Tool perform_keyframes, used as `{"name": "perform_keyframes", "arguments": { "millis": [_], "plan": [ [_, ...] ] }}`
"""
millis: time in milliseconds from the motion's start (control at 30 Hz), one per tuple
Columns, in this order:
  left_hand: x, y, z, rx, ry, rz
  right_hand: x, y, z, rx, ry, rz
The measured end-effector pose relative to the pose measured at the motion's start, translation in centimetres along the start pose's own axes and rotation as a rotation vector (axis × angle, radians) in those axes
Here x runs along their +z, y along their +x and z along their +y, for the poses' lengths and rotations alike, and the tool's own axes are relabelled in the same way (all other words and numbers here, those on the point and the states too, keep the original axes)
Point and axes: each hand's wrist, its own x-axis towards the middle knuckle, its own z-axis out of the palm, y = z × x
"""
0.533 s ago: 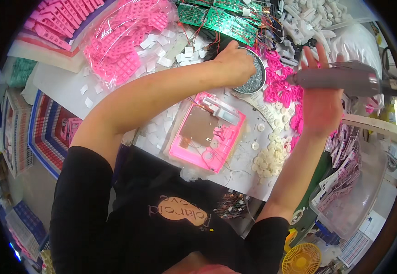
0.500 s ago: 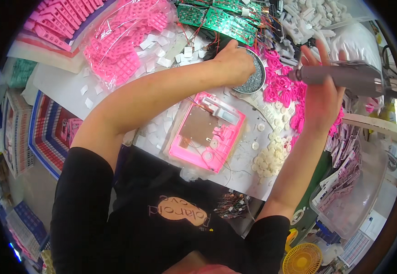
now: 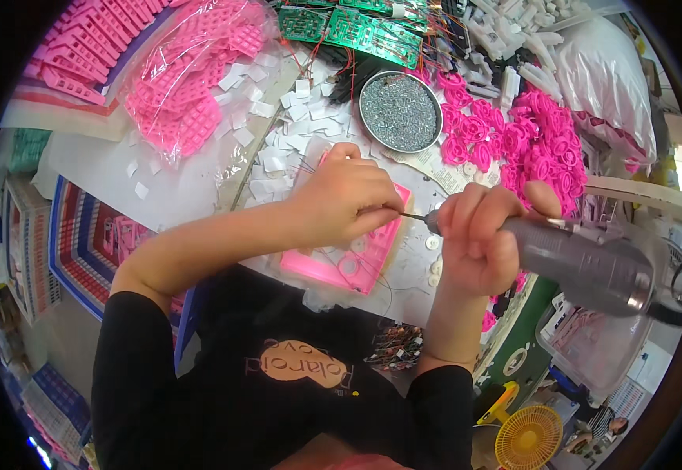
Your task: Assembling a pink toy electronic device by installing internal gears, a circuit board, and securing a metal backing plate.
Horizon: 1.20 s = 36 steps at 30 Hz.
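My right hand (image 3: pixel 482 235) grips a grey electric screwdriver (image 3: pixel 576 262) lying level, its thin bit (image 3: pixel 415 216) aimed left. The bit's tip meets the pinched fingertips of my left hand (image 3: pixel 349 192); whatever sits between them is too small to make out. Beneath my left hand lies a pink plastic housing (image 3: pixel 333 270) with thin wires, its upper part covered by the hand. Just beyond stands a round metal dish (image 3: pixel 400 111) full of small silvery screws.
Green circuit boards (image 3: pixel 372 35) lie at the back. White squares (image 3: pixel 302 117) and a bag of pink keypads (image 3: pixel 192 86) are on the left. Pink ring-shaped parts (image 3: pixel 545 149) pile up at the right, near a white bag (image 3: pixel 604 86). A yellow fan (image 3: pixel 527 437) stands lower right.
My left hand has left the screw dish and come nearer, over the pink housing. My right hand has brought the screwdriver down and left, and its bit now meets my left fingertips.
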Motion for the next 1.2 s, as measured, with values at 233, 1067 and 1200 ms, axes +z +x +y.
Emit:
{"name": "perform_keyframes", "arguments": {
  "millis": [233, 1067, 1200],
  "plan": [
    [0.1, -0.1, 0.0, -0.001, -0.042, 0.049, 0.3, 0.1, 0.4, 0.002, -0.045, -0.061],
    [-0.3, 0.0, -0.8, -0.052, 0.349, -0.132, -1.9, 0.4, 3.3, -0.030, -0.287, 0.026],
    [-0.3, -0.1, -0.9, -0.028, 0.367, -0.109, -2.7, -0.2, 5.1, 0.016, -0.344, 0.047]
  ]
}}
